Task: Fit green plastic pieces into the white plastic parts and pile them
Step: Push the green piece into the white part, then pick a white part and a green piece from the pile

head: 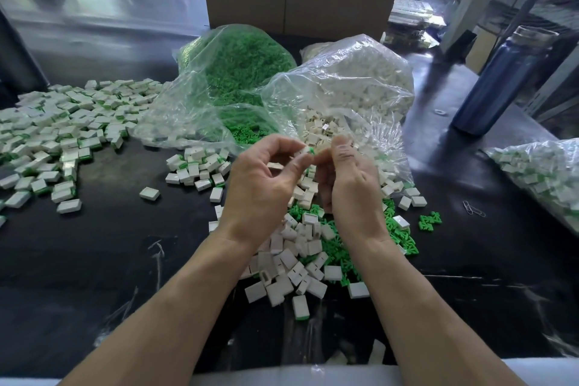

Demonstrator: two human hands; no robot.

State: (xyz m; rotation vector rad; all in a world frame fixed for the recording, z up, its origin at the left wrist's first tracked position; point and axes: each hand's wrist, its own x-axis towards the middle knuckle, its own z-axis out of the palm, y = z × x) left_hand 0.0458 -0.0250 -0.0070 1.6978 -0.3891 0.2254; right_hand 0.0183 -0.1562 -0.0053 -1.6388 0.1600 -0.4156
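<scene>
We pinch a white part (303,152) w/ green piece (311,151) between left hand (266,178) & right hand (346,178); big finished pile (62,131) on table (109,244), bags still full.

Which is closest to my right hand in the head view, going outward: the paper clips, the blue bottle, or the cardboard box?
From the right hand:
1. Paper clips, on the dark table to its right, near the front.
2. Blue bottle, standing farther back on the right.
3. Cardboard box, farthest, at the back behind the bags.
</scene>
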